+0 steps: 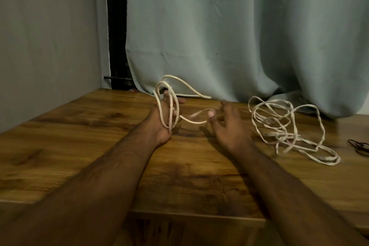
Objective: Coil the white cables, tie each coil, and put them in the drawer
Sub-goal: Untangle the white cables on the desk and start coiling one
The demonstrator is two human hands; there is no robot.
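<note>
The left hand (166, 114) stands up on the table (79, 136) with its fingers straight, and a few loops of a white cable (169, 104) go round it, so the fingers look to be only carrying them. One part of this cable runs far and right to the foot of the curtain (219, 36). Another part sags to the right, across the small gap between the two hands, to the right hand (227, 124). That hand looks to be pinching the cable by the thumb, with the other fingers spread loose, but it is blurred, so the hold is not sure.

So the piece to wind next lies left to right between the hands. The right hand is nearer to it. I think it will bring it over the left hand for one more loop.

Further right, a second white cable (287, 128) lies in a loose tangle on the table, close to the right hand. At the right edge lies something dark and thin (359, 146); I cannot tell what it is. The near part of the table gives bare room to move. No drawer shows.
</note>
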